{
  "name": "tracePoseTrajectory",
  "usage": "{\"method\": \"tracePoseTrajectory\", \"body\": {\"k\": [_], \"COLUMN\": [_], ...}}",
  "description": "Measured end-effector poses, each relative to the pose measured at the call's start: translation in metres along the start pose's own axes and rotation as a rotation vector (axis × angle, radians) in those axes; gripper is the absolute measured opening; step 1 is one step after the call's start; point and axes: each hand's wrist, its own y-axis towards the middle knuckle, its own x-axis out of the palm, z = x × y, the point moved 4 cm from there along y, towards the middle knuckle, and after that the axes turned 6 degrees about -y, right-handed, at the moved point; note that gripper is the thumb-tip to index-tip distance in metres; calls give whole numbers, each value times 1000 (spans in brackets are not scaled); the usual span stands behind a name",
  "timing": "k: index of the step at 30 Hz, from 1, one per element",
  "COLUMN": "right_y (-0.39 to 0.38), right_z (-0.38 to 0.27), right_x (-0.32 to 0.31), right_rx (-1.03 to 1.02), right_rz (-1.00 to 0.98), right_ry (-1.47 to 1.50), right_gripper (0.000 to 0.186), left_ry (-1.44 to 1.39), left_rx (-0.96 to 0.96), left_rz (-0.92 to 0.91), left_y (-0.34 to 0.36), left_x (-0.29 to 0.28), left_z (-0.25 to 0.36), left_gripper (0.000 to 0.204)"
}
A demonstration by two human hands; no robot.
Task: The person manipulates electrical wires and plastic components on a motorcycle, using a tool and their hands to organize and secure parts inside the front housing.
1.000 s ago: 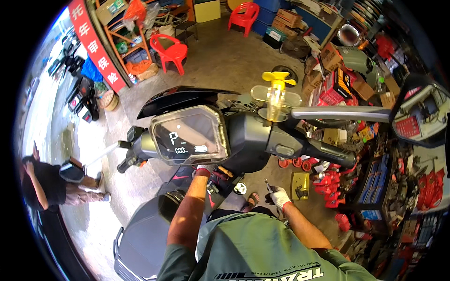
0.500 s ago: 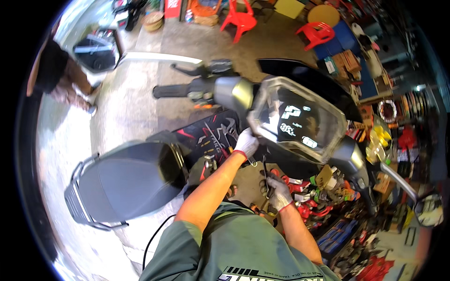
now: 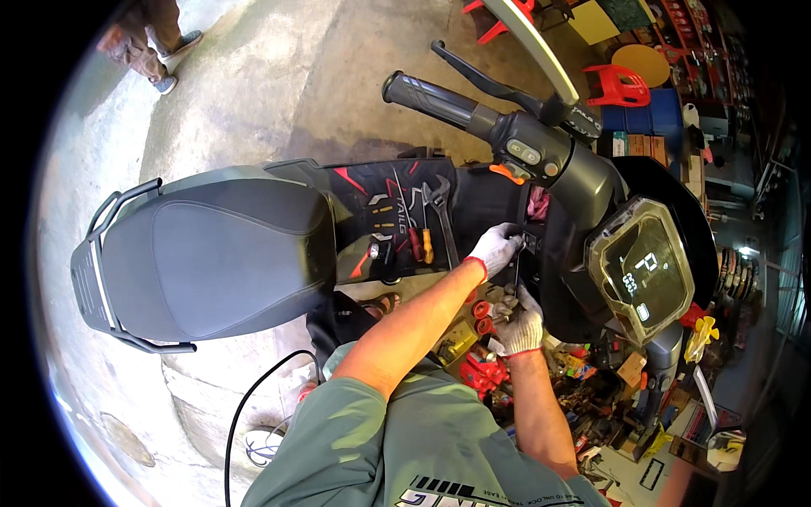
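Observation:
My left hand (image 3: pixel 497 247), in a white glove with a red cuff, reaches to the black inner front panel (image 3: pixel 486 203) of a scooter below the handlebar. Its fingers are pinched together at the panel; what they grip is too small to make out. Just below it, my right hand (image 3: pixel 522 328), gloved with grey-dirtied fingers, is closed round a slim metal wrench (image 3: pixel 517 272) pointing up toward the panel. On the footboard mat (image 3: pixel 359 182) lie an adjustable wrench (image 3: pixel 443 215), a screwdriver with an orange handle (image 3: pixel 427 247) and one with a red handle (image 3: pixel 416 244).
The scooter's seat (image 3: pixel 245 245) is at left, its handlebar grip (image 3: pixel 431 100) and lit display (image 3: pixel 644 269) beyond my hands. Loose parts and red pieces (image 3: pixel 483 372) crowd the floor at right. A black cable (image 3: pixel 241 406) curves at lower left. Another person's legs (image 3: pixel 152 42) stand far left.
My view has shifted, and the handlebar has turned. My left hand is now up at the front panel, and my right hand has risen close to it with the wrench.

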Motion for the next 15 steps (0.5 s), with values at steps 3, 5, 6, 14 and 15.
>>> {"method": "tracePoseTrajectory", "body": {"k": [3,5,6,14,15], "right_y": [4,7,8,2,-1], "right_z": [2,2,2,2,2], "right_x": [0,-2,-2,0,2], "right_rx": [76,81,95,192,206], "right_rz": [-67,-112,-159,-309,-360], "right_ry": [217,272,333,529,542], "right_gripper": [30,33,34,35,34], "left_ry": [31,53,85,316,316], "left_rx": [-8,0,34,109,115], "left_rz": [-3,-2,0,81,96], "left_y": [-2,-4,-6,-13,-14], "left_x": [-1,-1,0,3,4], "left_z": [2,7,10,23,23], "left_gripper": [32,28,26,22,21]}}
